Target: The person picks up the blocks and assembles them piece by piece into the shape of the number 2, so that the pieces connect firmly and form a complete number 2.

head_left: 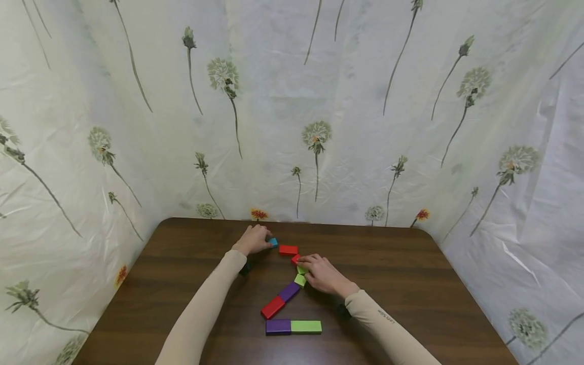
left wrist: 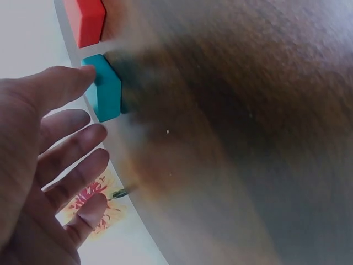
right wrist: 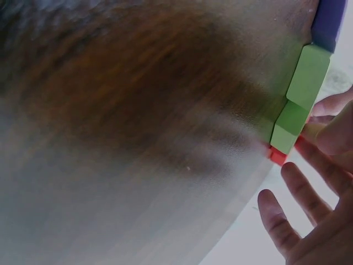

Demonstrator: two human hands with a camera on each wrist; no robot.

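At the far end of a row of blocks, my left hand (head_left: 253,240) is beside a small blue block (head_left: 273,243). In the left wrist view the thumb (left wrist: 83,74) touches this block, and the other fingers are spread loosely beside it. My right hand (head_left: 326,275) is over the row's middle, its fingertips at a small red block (head_left: 295,259) and a light green block (head_left: 301,270). In the right wrist view the thumb and a finger meet the row by the green block (right wrist: 289,126); whether they pinch is hidden. A second green block (head_left: 299,280) adjoins it.
A longer red block (head_left: 288,250) lies between the blue block and the small red one. Toward me the row runs on with a purple block (head_left: 289,291) and a red block (head_left: 272,307). Nearest are a purple block (head_left: 278,327) and a green block (head_left: 306,327), end to end on the brown table (head_left: 388,314).
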